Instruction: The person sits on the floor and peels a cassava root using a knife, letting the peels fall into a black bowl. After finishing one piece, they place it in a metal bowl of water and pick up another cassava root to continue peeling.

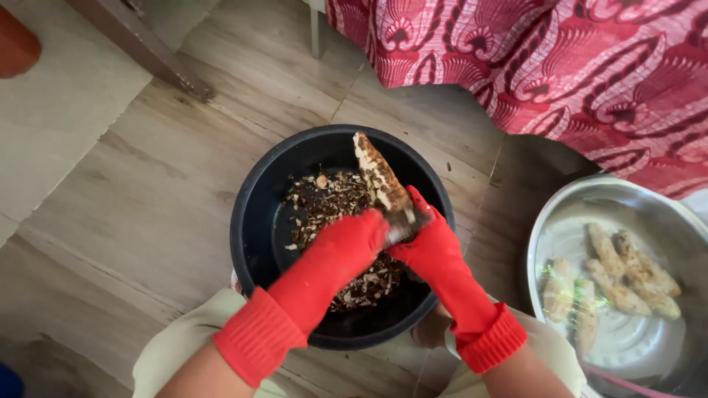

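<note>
Two red-gloved hands meet over a black basin (254,221) that we keep between our knees on the wood-look floor (147,191). Our right hand (431,243) is closed around the lower end of a root (381,177), long and tapered, its skin partly scraped so pale flesh shows among brown patches; the root tilts up and away from us, its far tip over the basin's far rim. Our left hand (354,239) is curled shut against the root's lower end, just beside the right hand. A small greyish thing shows between the two gloves, but we cannot tell what it is or which hand has it.

Inside the basin lies a heap of brown and pale peelings (332,203), spread under the root and our hands.

To the right, well apart from the basin, stands a steel bowl (560,221) with several peeled roots (627,284) lying in water. Red patterned cloth (560,59) hangs above it, across the upper right. At the far upper left, a rounded brown thing (15,44) shows partly at the edge.
</note>
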